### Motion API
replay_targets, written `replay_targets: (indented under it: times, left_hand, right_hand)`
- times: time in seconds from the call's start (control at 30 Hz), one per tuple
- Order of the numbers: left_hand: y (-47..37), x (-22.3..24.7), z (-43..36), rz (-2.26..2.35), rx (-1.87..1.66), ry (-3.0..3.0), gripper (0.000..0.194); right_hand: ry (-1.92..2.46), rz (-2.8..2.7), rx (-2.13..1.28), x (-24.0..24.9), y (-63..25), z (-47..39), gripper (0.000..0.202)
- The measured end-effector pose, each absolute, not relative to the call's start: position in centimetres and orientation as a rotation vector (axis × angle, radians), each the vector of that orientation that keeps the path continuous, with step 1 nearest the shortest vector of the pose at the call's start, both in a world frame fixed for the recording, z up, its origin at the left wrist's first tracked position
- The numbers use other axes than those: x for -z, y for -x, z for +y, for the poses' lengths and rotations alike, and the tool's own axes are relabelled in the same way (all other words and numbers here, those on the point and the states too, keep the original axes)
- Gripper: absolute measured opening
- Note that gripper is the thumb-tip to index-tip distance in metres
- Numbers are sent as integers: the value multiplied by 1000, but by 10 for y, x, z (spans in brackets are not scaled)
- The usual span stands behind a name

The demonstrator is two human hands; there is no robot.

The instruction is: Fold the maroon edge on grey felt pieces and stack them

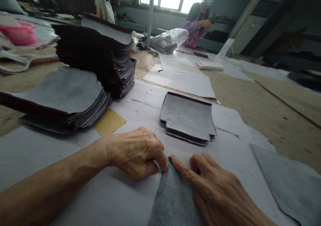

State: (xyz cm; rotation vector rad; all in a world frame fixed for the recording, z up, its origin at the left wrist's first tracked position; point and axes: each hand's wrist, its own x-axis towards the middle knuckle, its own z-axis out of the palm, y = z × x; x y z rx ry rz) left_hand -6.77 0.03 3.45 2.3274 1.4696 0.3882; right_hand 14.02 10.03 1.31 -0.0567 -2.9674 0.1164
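Note:
A grey fabric-like piece [173, 199] lies on the white sheet [105, 189] at the bottom centre. My left hand [139, 152] is closed, its fingers curled and pinching at the piece's upper left corner. The index finger of my right hand [213, 182] stretches out onto the top edge of the same piece, while the other fingers are partly bent and the palm rests over its right side. Just beyond my hands sits a small stack of grey pieces [187, 117] with dark edges and notched corners.
Two taller stacks, one low [62, 88] and one high [95, 52], stand at the left. Near them lies a yellow card [109, 122]. Another grey piece [288, 182] is at the right. Beyond the pole [150, 18], a masked person [198, 21] works across the table.

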Motion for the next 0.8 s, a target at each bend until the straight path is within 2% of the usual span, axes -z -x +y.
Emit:
replay_targets:
  times: [0.47, 0.57, 0.67, 0.8]
  left_hand:
    - [66, -37, 0, 1490, -397, -2295, 24]
    - [67, -35, 0, 1491, -417, -2266, 26]
    - [69, -32, 1, 1474, -463, -2220, 28]
    - [68, -31, 0, 1455, -581, -2150, 26]
  right_hand:
    - [155, -3044, -126, -17, -137, 96, 62]
    - [196, -3029, -269, -22, -137, 100, 64]
    - [290, -2863, -455, -22, -142, 109, 49]
    - [420, -2759, -298, -10, -153, 111, 12]
